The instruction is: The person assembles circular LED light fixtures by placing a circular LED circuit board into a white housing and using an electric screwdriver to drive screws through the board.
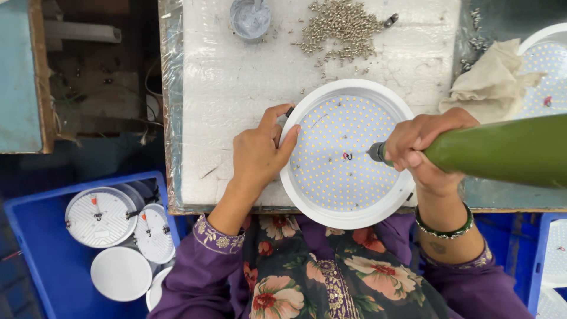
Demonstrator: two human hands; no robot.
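A round white lamp housing (347,155) with a dotted LED panel lay at the near edge of the white worktop (236,88). The left hand (258,155) gripped its rim at nine o'clock, grip pinched on the rim. The right hand (420,145), at three o'clock, was wrapped tight around a green power screwdriver (502,150) whose tip rested on the panel. A pile of screws (339,29) sat at twelve o'clock, a beige cloth (490,82) at two o'clock. Finished lamps lay in a blue crate (41,260) at eight o'clock.
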